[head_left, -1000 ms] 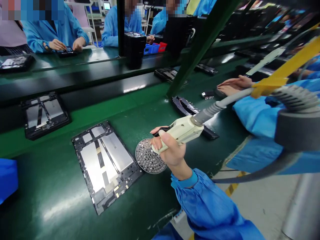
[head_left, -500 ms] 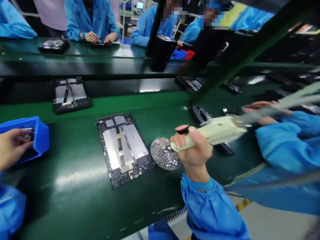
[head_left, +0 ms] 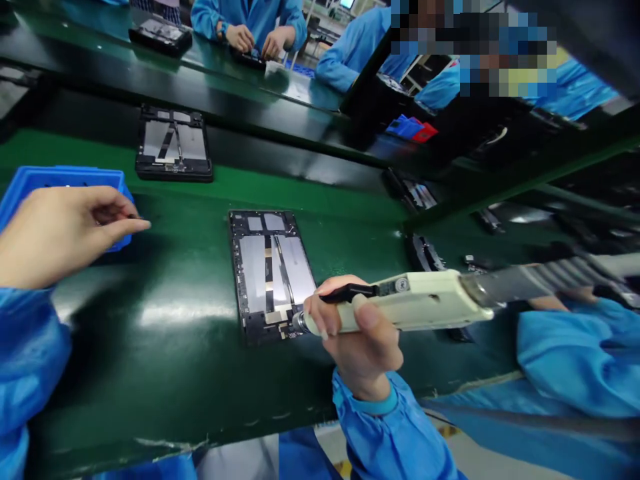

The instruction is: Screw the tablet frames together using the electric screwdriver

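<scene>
A: Item one, right hand point(head_left: 363, 333)?
B: Closed round one screwdriver point(head_left: 430, 300), pale body, black lever along the upper side. Fingers wrap the front end and the thumb lies along the near side, a hold that likely suits steering the tip and reaching the lever together.

A: Its tip?
B: At the near right corner of the tablet point(head_left: 255, 267), pointing left. Whether it touches, I cannot tell.

A: The tablet, position?
B: One, lying flat on the green table point(head_left: 190, 380), between the two hands, inner side up. Laid so, perhaps, because the parts within are then open to the tool.

A: Item two, left hand point(head_left: 65, 227)?
B: Raised in front of the blue box point(head_left: 93, 177), thumb and forefinger drawn close. A dark speck shows near the fingertips; whether it is a held piece, I cannot tell.

A: Why the box there?
B: Probably to keep small contents within left-hand reach, clear of the tablet.

A: Remaining stock?
B: One grey hose point(head_left: 530, 283), joined to the screwdriver's rear, running off right, which seems to leave the tip side free. One second tablet point(head_left: 175, 143), farther back, also inner side up. Across the way, a co-worker's hands point(head_left: 277, 43), bent over another dark item.
</scene>
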`<state>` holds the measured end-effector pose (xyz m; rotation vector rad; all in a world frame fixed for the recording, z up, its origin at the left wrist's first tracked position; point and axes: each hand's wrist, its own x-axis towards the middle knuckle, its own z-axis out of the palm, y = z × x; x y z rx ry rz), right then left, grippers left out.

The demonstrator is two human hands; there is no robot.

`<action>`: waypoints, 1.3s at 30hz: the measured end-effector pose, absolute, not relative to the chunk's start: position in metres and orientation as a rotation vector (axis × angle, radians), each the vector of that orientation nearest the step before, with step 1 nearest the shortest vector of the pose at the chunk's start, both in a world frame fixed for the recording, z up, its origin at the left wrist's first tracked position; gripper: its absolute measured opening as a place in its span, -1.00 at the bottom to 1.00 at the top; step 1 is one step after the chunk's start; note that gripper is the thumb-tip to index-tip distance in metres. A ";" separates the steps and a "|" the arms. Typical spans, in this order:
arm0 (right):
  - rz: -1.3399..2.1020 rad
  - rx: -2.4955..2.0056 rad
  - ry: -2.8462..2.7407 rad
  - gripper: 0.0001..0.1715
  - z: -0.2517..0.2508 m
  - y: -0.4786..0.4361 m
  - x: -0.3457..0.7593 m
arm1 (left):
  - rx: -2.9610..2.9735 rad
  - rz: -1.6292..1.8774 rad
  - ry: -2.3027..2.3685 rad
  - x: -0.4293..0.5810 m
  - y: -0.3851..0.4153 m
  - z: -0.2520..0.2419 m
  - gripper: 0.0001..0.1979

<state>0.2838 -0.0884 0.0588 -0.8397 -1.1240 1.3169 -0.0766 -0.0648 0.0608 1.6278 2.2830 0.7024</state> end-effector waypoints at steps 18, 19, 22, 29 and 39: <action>1.319 -0.804 -1.205 -0.64 0.074 -0.102 0.291 | 1.821 0.658 1.112 0.145 -0.024 0.004 -0.70; 1.296 -0.802 -1.200 -0.64 0.080 -0.104 0.296 | 1.847 0.651 1.118 0.144 -0.024 0.003 -0.72; 1.118 -0.815 -1.177 -0.57 0.095 -0.099 0.316 | 1.883 0.654 1.094 0.139 -0.024 0.004 -0.69; 0.892 -0.907 -0.978 -0.59 0.064 -0.053 0.364 | 1.869 0.740 1.081 0.131 -0.022 0.006 -0.62; 0.943 -0.867 -0.918 -0.66 0.043 -0.047 0.358 | 1.520 0.860 1.230 0.126 -0.029 0.010 -0.69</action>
